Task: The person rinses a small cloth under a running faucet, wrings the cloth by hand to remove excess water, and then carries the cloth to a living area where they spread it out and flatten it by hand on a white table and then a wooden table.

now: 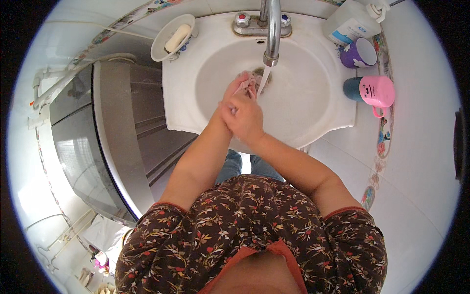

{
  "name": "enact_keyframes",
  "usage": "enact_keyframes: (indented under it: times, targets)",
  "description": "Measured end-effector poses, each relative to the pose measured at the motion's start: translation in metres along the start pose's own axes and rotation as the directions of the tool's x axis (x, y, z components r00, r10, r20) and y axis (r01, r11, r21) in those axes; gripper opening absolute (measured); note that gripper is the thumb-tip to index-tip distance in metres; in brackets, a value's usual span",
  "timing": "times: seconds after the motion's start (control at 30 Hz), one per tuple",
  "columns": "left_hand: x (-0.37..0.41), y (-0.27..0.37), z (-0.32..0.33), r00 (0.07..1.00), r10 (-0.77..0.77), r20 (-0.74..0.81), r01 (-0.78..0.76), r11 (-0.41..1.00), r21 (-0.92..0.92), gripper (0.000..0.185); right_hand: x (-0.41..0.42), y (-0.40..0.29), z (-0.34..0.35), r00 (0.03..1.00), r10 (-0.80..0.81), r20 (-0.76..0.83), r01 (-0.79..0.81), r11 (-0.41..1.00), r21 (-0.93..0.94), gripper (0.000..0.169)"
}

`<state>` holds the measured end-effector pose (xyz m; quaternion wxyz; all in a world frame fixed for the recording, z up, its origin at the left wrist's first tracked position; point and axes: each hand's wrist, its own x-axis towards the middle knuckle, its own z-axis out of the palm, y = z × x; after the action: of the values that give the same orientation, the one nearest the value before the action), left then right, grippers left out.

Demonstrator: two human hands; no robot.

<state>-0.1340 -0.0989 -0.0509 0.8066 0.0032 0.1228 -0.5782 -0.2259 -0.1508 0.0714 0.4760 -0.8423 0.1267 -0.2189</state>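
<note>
My left hand [235, 88] is over the basin of a white ceramic sink [304, 88], gripping a wet, pale pinkish cloth [246, 83]. Across its wrist side lies my right hand [244, 119], fingers curled and slightly blurred. Part of the cloth bunches out just beyond the right knuckles. What the right palm holds is hidden. A stream of water [263, 81] falls from the chrome faucet [273, 33], close to the right of the cloth. Behind the cloth, the dark drain area [265, 73] is partly covered.
A soap dish [158, 49] with a bar of soap [178, 38] sits at the sink's back left corner. Along the right side are a pump bottle [350, 24], a purple cup [358, 53] and a pink mug [378, 92]. A dark glossy appliance [91, 147] stands at left.
</note>
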Motion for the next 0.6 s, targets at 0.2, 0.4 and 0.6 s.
enact_keyframes:
  times: [0.2,0.4,0.6]
  targets:
    - [0.0,-0.065,0.079,0.833,0.319,-0.452,-0.12,0.902,0.415,0.024,0.058,0.153,-0.013,0.771,0.637,-0.028,-0.618,0.757,0.213,0.037]
    - [-0.007,-0.015,0.021,0.835,0.34,-0.433,-0.204,0.922,0.33,0.025,0.022,0.015,-0.02,0.857,0.492,0.155,-0.514,0.837,0.186,0.034]
    - [-0.005,-0.05,0.079,0.882,0.355,-0.31,-0.183,0.864,0.468,0.025,0.012,0.009,-0.005,0.987,0.148,-0.061,-0.151,0.987,-0.052,0.023]
